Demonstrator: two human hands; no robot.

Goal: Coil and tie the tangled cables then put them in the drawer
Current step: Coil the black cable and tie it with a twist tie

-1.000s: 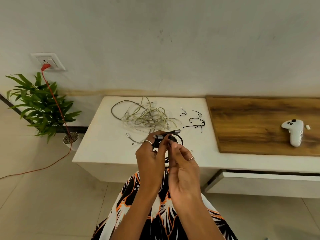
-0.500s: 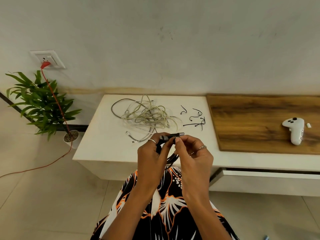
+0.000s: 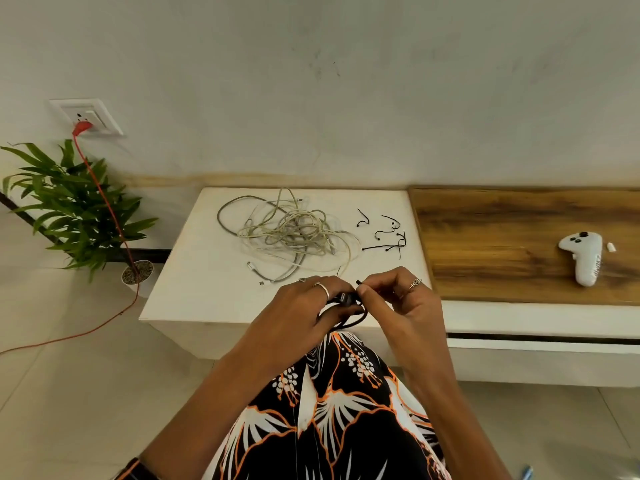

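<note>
Currently, step: tying. One black cable (image 3: 346, 315) is already coiled and held over the lap at the table's front edge; a thin black tie appears to be going round it, judged from the short black end showing at the right fingertips.
Left hand (image 3: 304, 313): fingers curled round the coil, gripping it from the left; a silver connector shows between the knuckles.
Right hand (image 3: 398, 299): thumb and forefinger pinch the black tie end (image 3: 358, 282) at the top of the coil; other fingers curled.
Coil attitude: a loop hangs below the hands, its plane roughly facing the camera; the bundled top runs left to right between the two hands. Exact winding hidden by fingers.
Next move, judged: cinch or twist the tie snug, needing a firm left-hand hold so the loops do not spring apart.
Tangle of pale cables (image 3: 291, 233): on the white table (image 3: 194, 271), well beyond the hands, untouched, no clear long axis.
Spare black ties (image 3: 388, 237): scattered just right of the tangle.
Drawer (image 3: 540, 344): under the wooden top, right of the hands, slightly open.
Remaining: most of the task.
</note>
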